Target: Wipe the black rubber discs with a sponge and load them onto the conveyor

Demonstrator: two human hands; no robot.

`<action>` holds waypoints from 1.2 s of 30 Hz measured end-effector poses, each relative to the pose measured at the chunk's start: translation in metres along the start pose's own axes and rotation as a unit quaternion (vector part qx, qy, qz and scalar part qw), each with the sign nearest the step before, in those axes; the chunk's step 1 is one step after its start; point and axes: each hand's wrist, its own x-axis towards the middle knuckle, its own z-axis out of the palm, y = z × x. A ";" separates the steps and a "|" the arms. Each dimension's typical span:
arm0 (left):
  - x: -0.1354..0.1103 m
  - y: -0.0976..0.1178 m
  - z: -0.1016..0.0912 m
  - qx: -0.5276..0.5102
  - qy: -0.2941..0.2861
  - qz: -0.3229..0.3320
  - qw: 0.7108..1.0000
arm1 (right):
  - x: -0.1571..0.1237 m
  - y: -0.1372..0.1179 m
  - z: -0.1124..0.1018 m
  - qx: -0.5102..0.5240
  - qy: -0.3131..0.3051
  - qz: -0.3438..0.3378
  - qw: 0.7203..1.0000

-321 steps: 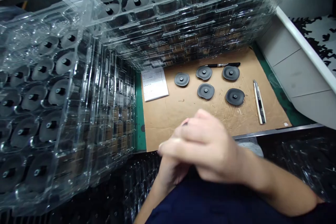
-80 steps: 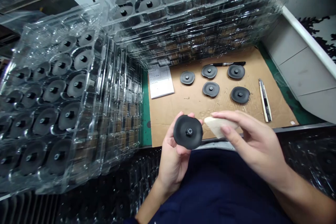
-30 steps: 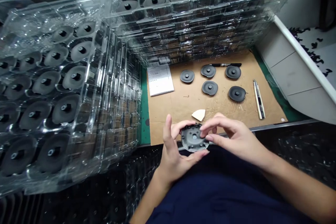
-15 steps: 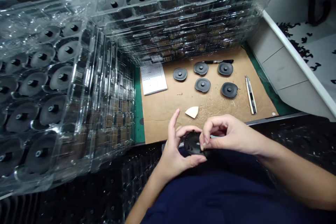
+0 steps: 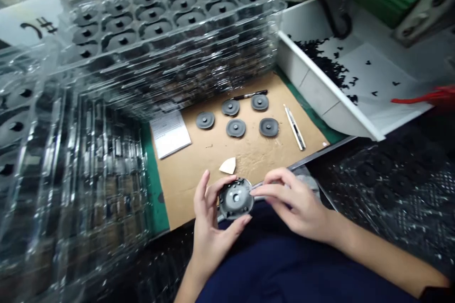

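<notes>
My left hand (image 5: 212,227) holds a round black rubber disc (image 5: 236,199) at its edge, with the ribbed underside and centre hole facing up. The fingertips of my right hand (image 5: 289,201) touch the disc's right rim, but I cannot tell if they grip it. Just beyond the disc, a small cream triangular piece (image 5: 228,166) lies on the brown cardboard sheet (image 5: 209,151). Several similar discs (image 5: 236,128) sit further up the cardboard, each with a centre post facing up.
Stacked clear plastic trays (image 5: 159,42) full of discs rise at the left and back. A black marker (image 5: 250,94), utility knife (image 5: 295,133) and printed sheet (image 5: 169,133) lie on the cardboard. A white bin (image 5: 320,66) holds black scraps at the right.
The view has swung, moving the scene left and showing more of the white bin. The disc's underside now shows clearly, and my right hand's fingers have straightened from their pinch.
</notes>
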 end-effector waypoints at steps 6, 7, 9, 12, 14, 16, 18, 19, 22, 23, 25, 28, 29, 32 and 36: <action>0.002 -0.016 0.013 -0.069 -0.351 -0.174 0.917 | -0.011 0.014 -0.017 -0.035 0.023 0.067 0.997; 0.003 -0.019 0.017 -0.071 -0.410 -0.187 0.890 | -0.019 0.022 -0.028 -0.039 0.036 0.111 0.992; 0.007 -0.020 0.028 -0.037 -0.465 -0.189 0.864 | -0.049 0.043 -0.058 -0.085 0.086 0.193 0.974; 0.020 -0.014 0.048 0.069 -0.440 -0.187 0.876 | -0.124 0.080 -0.108 -0.190 0.195 0.318 0.908; 0.029 -0.007 0.061 0.128 -0.403 -0.201 0.884 | -0.182 0.100 -0.132 -0.267 0.260 0.400 0.837; 0.036 0.001 0.073 0.157 -0.382 -0.211 0.886 | -0.234 0.115 -0.141 -0.317 0.285 0.460 0.779; 0.038 0.006 0.083 0.161 -0.382 -0.207 0.886 | -0.270 0.128 -0.136 -0.347 0.286 0.495 0.744; 0.038 0.008 0.088 0.159 -0.386 -0.202 0.886 | -0.282 0.133 -0.131 -0.357 0.284 0.505 0.733; 0.036 0.010 0.096 0.157 -0.400 -0.191 0.883 | -0.299 0.143 -0.117 -0.387 0.294 0.515 0.707; 0.035 0.009 0.098 0.157 -0.402 -0.189 0.882 | -0.300 0.145 -0.114 -0.397 0.304 0.512 0.698; 0.034 0.006 0.098 0.157 -0.398 -0.189 0.884 | -0.296 0.146 -0.117 -0.416 0.329 0.495 0.688; 0.031 0.002 0.093 0.147 -0.381 -0.191 0.893 | -0.267 0.140 -0.136 -0.435 0.364 0.425 0.705; 0.030 0.002 0.090 0.141 -0.373 -0.191 0.897 | -0.251 0.136 -0.145 -0.439 0.371 0.389 0.720; 0.028 0.002 0.081 0.122 -0.358 -0.172 0.909 | -0.180 0.111 -0.175 -0.443 0.375 0.261 0.771; 0.025 0.004 0.062 0.081 -0.296 -0.116 0.945 | -0.063 0.050 -0.212 -0.454 0.356 0.095 0.811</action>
